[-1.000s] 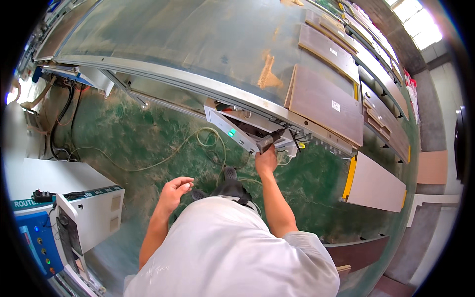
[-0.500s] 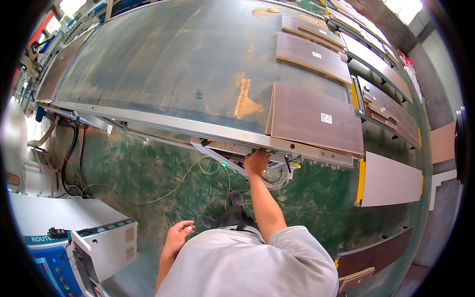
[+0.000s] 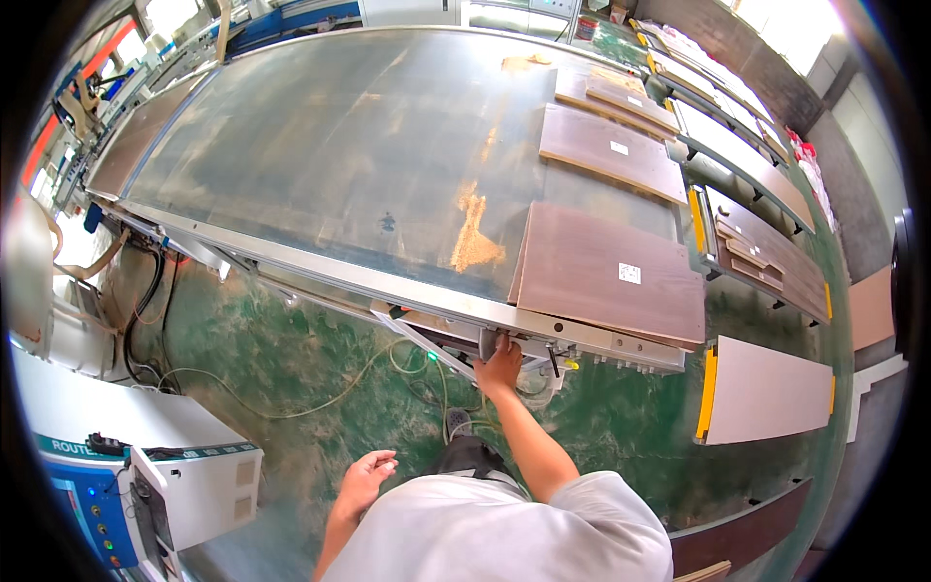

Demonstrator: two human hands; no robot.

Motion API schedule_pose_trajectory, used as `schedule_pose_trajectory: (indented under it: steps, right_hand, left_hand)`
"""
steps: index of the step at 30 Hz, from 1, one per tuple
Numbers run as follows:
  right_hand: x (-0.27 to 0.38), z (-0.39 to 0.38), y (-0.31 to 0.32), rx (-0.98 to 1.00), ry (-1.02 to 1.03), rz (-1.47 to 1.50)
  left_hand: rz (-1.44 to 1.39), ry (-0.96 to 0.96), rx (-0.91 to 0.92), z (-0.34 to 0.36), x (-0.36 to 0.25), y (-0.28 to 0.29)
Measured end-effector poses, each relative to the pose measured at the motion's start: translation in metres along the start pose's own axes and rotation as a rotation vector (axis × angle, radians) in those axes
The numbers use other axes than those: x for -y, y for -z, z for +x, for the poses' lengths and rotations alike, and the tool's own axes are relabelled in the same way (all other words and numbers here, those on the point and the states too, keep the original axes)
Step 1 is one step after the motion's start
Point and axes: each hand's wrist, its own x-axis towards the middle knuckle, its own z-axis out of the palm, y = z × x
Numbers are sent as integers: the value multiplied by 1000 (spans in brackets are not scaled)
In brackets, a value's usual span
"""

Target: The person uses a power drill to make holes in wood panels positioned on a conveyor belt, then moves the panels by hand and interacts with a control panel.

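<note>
Under the front rail (image 3: 320,267) of a long conveyor table, my right hand (image 3: 499,367) reaches forward. Its fingers are closed at a small grey flat piece (image 3: 487,341) whose kind I cannot make out; the fingertips are partly hidden. A black lever (image 3: 554,362) and a yellow-tipped fitting (image 3: 571,366) sit just right of that hand. My left hand (image 3: 365,478) hangs in front of my body, fingers loosely stretched and nothing in it. Above the right hand, brown panels (image 3: 592,267) with a white label lie stacked at the table's front right corner.
More brown panels (image 3: 616,150) lie farther back on the table surface (image 3: 320,145), near sawdust (image 3: 475,238). Panels on racks (image 3: 766,393) stand to the right. At lower left is a white and blue machine cabinet (image 3: 204,495). A thin hose (image 3: 281,415) crosses the green floor.
The view has shifted, so the table sits lower. My right hand remains under the rail with its wrist turned, and the grey flat piece now shows beside its fingers. My left hand stays free.
</note>
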Motion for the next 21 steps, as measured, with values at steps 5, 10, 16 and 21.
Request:
schedule_pose_trajectory:
  steps: [5,10,16,21]
  right_hand:
    - [-11,-39,20,77,100,48]
    - [-48,-86,46,351,170,136]
    - [-96,-155,104,441,374,58]
    - [-139,-179,165,363,235,64]
  left_hand:
    - [2,-68,-27,-14,17,-4]
    - [-59,-145,-14,-34,52,-14]
    - [-107,-103,-15,-48,126,-43]
    - [-124,3,52,-59,142,-88]
